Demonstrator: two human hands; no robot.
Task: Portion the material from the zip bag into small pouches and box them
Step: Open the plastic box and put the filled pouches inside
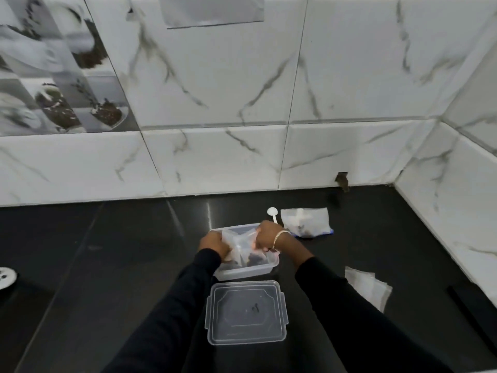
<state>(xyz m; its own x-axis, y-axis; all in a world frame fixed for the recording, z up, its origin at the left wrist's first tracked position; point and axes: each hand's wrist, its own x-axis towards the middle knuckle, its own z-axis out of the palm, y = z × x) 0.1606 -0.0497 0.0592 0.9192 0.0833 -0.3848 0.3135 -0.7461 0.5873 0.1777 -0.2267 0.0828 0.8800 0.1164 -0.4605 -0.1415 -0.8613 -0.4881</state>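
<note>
Surface: black glossy counter (107, 251) under your hands, with white marble-veined wall tiles beyond them.
Left hand (213, 244): your fingers are curled around the left edge of a small clear pouch (239, 242), grasping it.
Right hand (269, 236): it pinches the pouch's right edge; a bracelet (281, 236) sits at the wrist.
Pouch: it is stretched between both hands, just above the open box (247, 270). Dark material seems to sit low in it, but blur hides the detail.
Box: clear plastic, directly beneath your hands, with what look like other filled pouches inside.
Lid (246, 312): flat on the counter, nearer you than both hands, between your forearms.
Spoon (272, 212): white, just beyond your right hand.
Zip bag (306, 220): lying flat beyond and to the right of your right hand, with some dark material left in it.
Empty pouches (368, 286): a loose pile to the right of your right forearm.
Handling, pouch: it is probably very light, thin and slick, and it will crumple rather than resist. Take it by the top strip at both corners and keep the mouth up until it is sealed, since loose contents will shift.
Handling, box: it looks light and stiff and is likely to skate on the polished counter. Steady it by the rim when you press the lid on.
</note>
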